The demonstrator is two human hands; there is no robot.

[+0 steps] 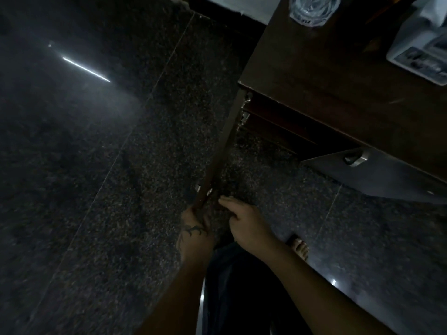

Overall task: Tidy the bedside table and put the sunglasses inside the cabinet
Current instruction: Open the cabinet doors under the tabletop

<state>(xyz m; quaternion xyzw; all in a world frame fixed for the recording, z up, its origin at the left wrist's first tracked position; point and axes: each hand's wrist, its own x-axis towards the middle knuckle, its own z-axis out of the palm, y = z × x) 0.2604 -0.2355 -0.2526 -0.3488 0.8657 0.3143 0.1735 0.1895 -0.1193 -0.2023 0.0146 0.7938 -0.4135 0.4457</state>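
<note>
The dark wooden bedside table point(338, 76) fills the upper right. Its left cabinet door point(221, 153) is swung wide open, seen edge-on from above, with hinges point(244, 112) at the cabinet's corner. My left hand point(196, 223) is closed around the door's free end. My right hand point(246, 221) is just to the right of that end, fingers stretched toward it and holding nothing. The right cabinet door point(387, 175), with a metal handle point(355, 160), stands partly open. The cabinet's inside is dark. No sunglasses are visible.
On the tabletop stand a clear plastic container point(312, 9) and a white device point(420, 56). The floor is dark speckled stone point(121, 165) with a bright light reflection point(85, 70). My bare foot point(300, 247) and dark trouser leg point(232, 286) are below the hands.
</note>
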